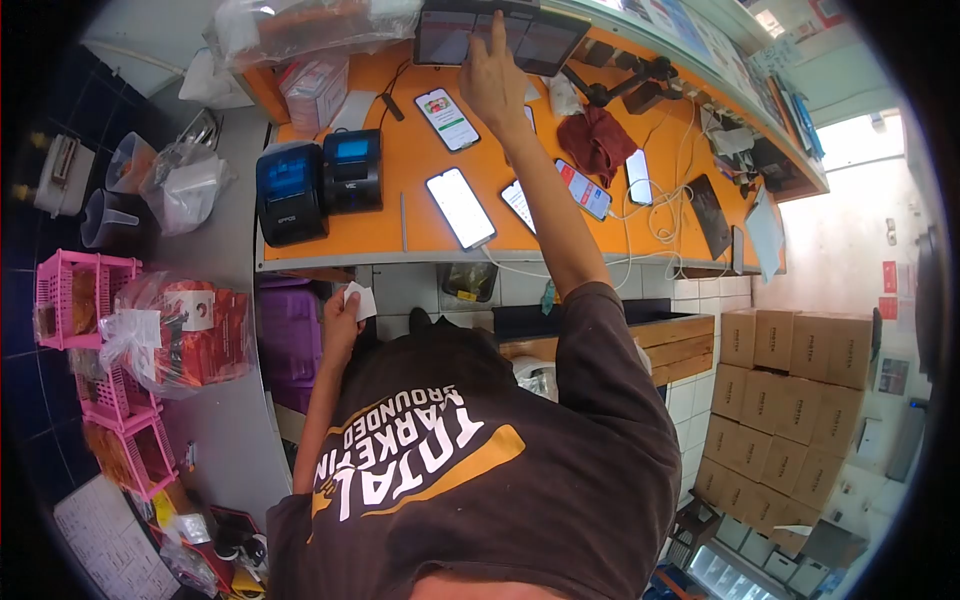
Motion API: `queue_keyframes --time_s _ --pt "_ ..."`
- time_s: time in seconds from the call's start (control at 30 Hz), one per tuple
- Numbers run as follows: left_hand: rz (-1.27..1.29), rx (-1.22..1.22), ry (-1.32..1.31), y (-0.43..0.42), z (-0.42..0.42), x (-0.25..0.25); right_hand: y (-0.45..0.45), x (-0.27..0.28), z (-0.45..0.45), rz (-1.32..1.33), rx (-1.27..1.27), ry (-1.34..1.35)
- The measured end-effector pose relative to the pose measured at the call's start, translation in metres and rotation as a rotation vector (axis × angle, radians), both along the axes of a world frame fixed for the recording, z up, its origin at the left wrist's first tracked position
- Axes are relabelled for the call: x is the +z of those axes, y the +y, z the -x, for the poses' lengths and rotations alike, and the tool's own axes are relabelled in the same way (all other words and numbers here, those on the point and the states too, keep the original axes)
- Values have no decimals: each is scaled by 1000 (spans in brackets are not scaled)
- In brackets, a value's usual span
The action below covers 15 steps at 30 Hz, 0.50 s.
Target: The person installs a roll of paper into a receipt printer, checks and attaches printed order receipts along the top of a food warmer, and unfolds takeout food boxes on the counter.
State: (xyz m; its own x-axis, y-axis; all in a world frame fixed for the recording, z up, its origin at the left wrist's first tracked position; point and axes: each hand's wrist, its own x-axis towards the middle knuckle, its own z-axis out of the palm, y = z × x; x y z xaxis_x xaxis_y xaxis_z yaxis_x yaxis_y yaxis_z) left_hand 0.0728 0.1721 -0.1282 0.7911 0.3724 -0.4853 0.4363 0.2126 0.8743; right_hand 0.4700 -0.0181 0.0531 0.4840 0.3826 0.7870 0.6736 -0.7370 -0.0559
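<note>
Tablet (445,42) is set at the far side of the orange table (370,230), long axis running left to right; whether one screen or two adjoining ones are shown cannot be told. On the left, two black printers (290,200) are stood side by side. Next, by the table's near edge, the left hand (340,322) is closed on a white paper slip (359,298), well apart from the tablet. Mid-table, a green-banded phone (445,118) and, nearer, a white-screened phone (461,207) are laid flat. Farther right, the right hand (494,82) is stretched across the table: index finger extended, nothing seen gripped, fingertip at the tablet, exact contact unclear. By far the nearer hand; the tablet is placed straight ahead on its far side. Rightmost, a dark red cloth (597,140) is bunched, other phones (583,188) laid beside it.
</note>
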Motion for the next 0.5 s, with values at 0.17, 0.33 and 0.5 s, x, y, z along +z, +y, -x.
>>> queue_keyframes --time_s 0.17,0.33,0.5 --pt "-7 -4 -12 -1 0 1 -2 -2 4 -54 1 60" --pt "-3 -7 -28 -2 1 0 -7 -3 7 -57 -1 104" --pt "-18 -8 -11 -2 1 1 -14 2 2 -79 -59 77"
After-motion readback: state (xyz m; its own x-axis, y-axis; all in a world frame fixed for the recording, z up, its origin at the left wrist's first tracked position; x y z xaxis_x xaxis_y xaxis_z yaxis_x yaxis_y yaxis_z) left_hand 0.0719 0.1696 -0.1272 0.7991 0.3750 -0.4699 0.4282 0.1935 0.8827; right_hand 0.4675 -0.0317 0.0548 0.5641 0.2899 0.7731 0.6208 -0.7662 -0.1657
